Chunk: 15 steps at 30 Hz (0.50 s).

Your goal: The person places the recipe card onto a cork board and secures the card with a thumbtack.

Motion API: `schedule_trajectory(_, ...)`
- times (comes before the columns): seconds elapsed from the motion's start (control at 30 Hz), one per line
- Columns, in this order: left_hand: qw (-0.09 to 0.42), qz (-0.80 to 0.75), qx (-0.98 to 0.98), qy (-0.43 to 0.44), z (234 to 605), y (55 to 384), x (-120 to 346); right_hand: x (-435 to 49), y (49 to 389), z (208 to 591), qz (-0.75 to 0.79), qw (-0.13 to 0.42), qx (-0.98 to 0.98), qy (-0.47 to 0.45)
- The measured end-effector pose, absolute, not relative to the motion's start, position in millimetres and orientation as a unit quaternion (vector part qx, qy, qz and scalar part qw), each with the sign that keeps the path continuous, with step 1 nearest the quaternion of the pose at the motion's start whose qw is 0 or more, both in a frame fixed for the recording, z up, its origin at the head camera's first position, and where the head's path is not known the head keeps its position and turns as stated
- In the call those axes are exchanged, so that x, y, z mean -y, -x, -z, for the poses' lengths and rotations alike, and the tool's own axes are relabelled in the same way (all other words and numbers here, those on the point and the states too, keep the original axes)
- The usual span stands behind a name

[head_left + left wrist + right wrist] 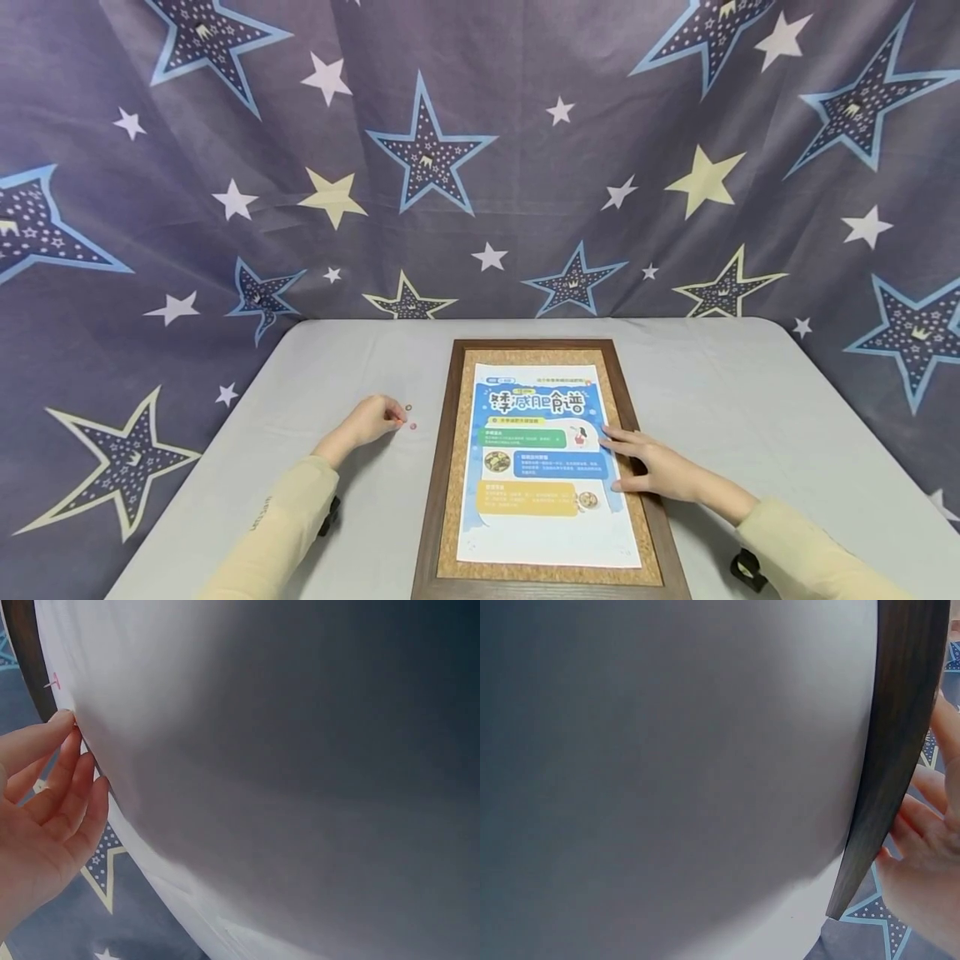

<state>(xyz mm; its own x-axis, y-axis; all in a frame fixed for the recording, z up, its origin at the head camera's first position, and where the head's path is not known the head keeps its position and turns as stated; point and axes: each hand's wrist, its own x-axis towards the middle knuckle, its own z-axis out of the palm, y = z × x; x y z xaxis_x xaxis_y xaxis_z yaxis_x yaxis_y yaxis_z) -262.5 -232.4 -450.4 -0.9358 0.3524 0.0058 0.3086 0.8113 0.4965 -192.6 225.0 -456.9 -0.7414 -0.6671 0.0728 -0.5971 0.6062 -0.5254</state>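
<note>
My left hand (372, 419) is low over the table left of the board, its thumb and index finger pinching a small orange-red pushpin (399, 422). Close to those fingertips lie a pink pushpin (413, 426) and a small brownish one (408, 407). In the left wrist view the pink pin shows its point beyond the thumb. A printed poster (555, 533) with Chinese text lies on a cork board (540, 357). At the poster's right edge rests my right hand (660, 468), fingers extended over the paper and the palm above the wooden frame (438, 492).
The grey-covered table (360, 350) runs back to a dark curtain (517, 100) printed with stars. A small reddish spot (588, 382) shows at the poster's top right corner. Black straps circle both wrists.
</note>
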Motion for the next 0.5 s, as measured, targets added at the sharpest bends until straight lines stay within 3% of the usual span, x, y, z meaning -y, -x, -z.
schedule_trajectory(0.5, 0.047, -0.32, -0.936, -0.139, 442.0, 269.1, 230.5, -224.4, 192.4, 457.2, 0.275, 0.073, -0.89, 0.355)
